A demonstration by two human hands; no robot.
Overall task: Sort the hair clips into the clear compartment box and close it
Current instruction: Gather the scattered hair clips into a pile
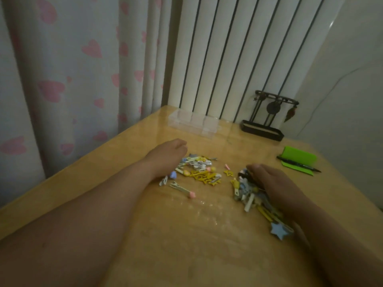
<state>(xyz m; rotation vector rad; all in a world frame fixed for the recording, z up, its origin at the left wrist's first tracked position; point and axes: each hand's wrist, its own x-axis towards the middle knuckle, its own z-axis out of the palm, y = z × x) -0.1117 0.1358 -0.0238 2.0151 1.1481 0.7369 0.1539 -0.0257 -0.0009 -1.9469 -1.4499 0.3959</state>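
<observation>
Two loose heaps of small hair clips lie on the wooden table [157, 235]. The left heap [199, 170] is mostly yellow, white and pale blue. The right heap [248, 193] is grey, yellow and white, with a blue star clip [278, 230] at its near end. My left hand [167, 152] rests at the far left edge of the left heap with its fingers curled under, hidden from view. My right hand [273, 181] lies flat over the right heap, fingertips touching the clips. The clear compartment box [194, 123] stands at the back of the table, beyond both hands.
A dark metal ornament stand [265, 119] sits at the back right by the wall. A green pad [298, 160] with a black pen [298, 164] on it lies to the right. A single clip with a pink end [182, 189] lies apart. Heart-print curtains hang at the left.
</observation>
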